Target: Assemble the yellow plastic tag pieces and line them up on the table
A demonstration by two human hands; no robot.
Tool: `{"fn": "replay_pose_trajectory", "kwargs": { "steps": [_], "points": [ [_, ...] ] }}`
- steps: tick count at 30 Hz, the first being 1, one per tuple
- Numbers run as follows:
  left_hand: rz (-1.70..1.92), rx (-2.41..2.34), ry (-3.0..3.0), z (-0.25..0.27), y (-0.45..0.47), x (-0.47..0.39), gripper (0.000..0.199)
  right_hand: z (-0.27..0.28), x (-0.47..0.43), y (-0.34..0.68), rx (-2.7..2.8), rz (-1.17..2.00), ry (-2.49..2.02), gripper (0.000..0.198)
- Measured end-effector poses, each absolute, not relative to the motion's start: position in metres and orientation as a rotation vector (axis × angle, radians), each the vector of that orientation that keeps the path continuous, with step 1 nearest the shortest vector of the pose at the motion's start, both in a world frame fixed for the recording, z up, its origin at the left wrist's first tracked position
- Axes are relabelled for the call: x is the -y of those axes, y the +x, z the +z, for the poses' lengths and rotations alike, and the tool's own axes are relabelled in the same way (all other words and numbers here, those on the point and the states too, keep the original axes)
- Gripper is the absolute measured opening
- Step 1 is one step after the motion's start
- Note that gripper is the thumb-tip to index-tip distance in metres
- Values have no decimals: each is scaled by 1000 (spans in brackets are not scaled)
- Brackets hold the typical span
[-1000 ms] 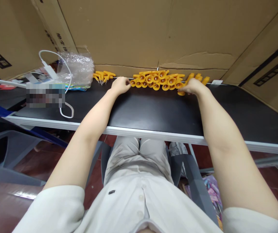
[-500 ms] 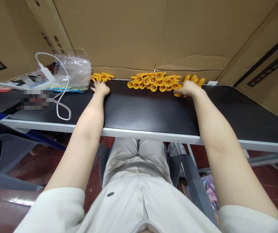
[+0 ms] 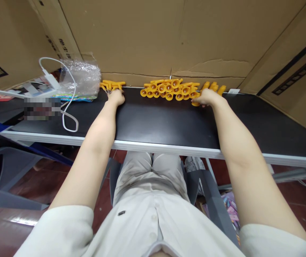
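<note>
My left hand (image 3: 117,97) is at a small heap of yellow plastic pieces (image 3: 112,84) near the back of the black tabletop. Its fingers are curled, and what they hold, if anything, is hidden. Small shiny metal parts show just left of its fingers. To the right, my right hand (image 3: 207,97) closes on a yellow horn-shaped piece (image 3: 195,104), whose round end sticks out under the fingers. Between my hands lies a stacked pile of similar yellow pieces (image 3: 169,90), open cup ends facing me. More yellow pieces (image 3: 214,86) lie just behind my right hand.
Crumpled clear plastic wrap (image 3: 82,76) sits at the left on colourful flat packets, beside a white cable (image 3: 71,92). Cardboard (image 3: 153,39) walls in the back and sides. A pale metal rail (image 3: 158,147) edges the black tabletop (image 3: 166,121) in front of me.
My left hand has shifted slightly right and its spread fingers have curled in. Metal parts now show beside it. My right hand and the middle pile look the same.
</note>
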State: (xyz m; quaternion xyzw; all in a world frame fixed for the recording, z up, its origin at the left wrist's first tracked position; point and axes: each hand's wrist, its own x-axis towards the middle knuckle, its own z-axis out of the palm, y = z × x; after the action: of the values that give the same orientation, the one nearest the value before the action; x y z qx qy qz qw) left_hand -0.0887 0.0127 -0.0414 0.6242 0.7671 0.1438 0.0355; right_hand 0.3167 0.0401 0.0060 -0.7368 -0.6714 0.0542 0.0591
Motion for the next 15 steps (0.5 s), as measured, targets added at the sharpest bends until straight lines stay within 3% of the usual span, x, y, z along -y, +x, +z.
{"fn": "replay_pose_trajectory", "kwargs": {
  "steps": [8,15],
  "points": [
    [682,-2139,1992,-40,-82,-22,43,6,-40,318,2045,161,-2247,26],
    [922,-2085,1931,-45,-84,-32,47,4,-43,320,2074,171,-2247,28]
  ]
}}
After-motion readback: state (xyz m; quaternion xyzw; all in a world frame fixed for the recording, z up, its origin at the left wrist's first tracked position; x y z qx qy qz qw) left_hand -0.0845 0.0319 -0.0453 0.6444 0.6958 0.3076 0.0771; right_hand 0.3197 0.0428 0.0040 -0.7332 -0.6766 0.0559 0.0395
